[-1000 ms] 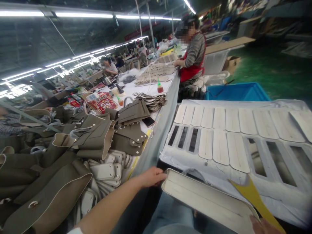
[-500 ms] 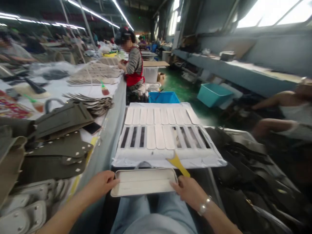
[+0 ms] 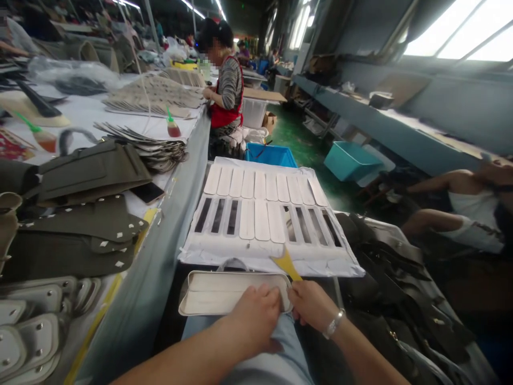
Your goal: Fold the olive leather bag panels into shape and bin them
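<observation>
A long cream panel (image 3: 212, 294) with rounded corners and a raised rim lies across my lap, a seam line along its length. My left hand (image 3: 258, 315) is over the panel's right half, fingers bent and pressed against its inner face; the thumb is mostly hidden. At the right end, my right hand (image 3: 315, 306) is closed by the panel's edge, with the handle of a yellow scraper (image 3: 287, 264) running into its grip. The scraper's flared end points forward over the near edge of a white-covered board (image 3: 216, 254). A grey loop (image 3: 233, 263) shows behind the panel.
Cream strips (image 3: 262, 220) lie in two rows on the board, beside dark slots. Dark olive bag parts (image 3: 92, 171) and white-faced pieces (image 3: 30, 337) cover the left table. Dark pieces (image 3: 385, 283) are heaped at right. A co-worker (image 3: 228, 85) sits ahead; another person (image 3: 473, 208) is at right.
My left hand has left the panel's left end and moved right onto its inner face, near my right hand. My right hand stays at the right end with the scraper.
</observation>
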The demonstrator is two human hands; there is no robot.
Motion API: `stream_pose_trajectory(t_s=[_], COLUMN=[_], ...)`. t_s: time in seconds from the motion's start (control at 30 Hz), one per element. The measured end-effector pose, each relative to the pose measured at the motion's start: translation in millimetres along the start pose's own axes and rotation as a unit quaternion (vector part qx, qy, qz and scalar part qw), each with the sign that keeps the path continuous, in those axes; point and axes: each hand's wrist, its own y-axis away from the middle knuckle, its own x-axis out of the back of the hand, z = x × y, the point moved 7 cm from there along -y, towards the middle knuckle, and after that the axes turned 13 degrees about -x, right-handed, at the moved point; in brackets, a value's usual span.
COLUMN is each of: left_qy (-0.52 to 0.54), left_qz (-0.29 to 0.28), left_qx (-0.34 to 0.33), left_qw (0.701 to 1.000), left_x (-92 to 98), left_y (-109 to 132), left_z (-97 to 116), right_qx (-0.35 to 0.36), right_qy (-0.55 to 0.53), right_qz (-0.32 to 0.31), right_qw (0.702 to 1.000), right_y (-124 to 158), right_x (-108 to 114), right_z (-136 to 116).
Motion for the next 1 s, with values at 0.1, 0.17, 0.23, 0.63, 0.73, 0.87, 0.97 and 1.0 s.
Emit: stream_pose_trajectory(t_s=[0.1,0.17,0.23,0.63,0.73,0.87,0.97,1.0], left_qy=[-0.005,0.004,0.015,0.012,0.025,0.032,0.043,0.059], left_qz=[-0.011,-0.016,-0.013,0.01,0.003,-0.01,-0.006,0.0], left_qx=[0.001,0.002,0.005,0.013,0.01,0.018,0.02,0.011], left_qw=[1.0,1.0,1.0,1.0,1.0,0.999,0.999,0.998], left_x=[-0.1,0.5,2.1,2.4,2.7,3.3,9.7,13.5], left_y=[-1,0,2,1,1,-3,-5,-3], left_z=[-1,-3,-6,-11,-13,-11,-3,0], right_qx=[-0.005,-0.014,-0.022,-0.046,-0.069,-0.095,-0.088,-0.082], right_qy=[-0.045,-0.109,-0.214,-0.278,-0.223,-0.187,-0.162,-0.153], right_qz=[-0.022,-0.077,-0.171,-0.251,-0.23,-0.197,-0.151,-0.139], right_qw=[0.999,0.991,0.961,0.926,0.945,0.958,0.971,0.975], right_y=[-4,-8,-14,-28,-30,-27,-21,-20], right_x=[-2,-7,-19,-25,-20,-17,-13,-13], right_z=[1,7,17,23,15,9,10,12])
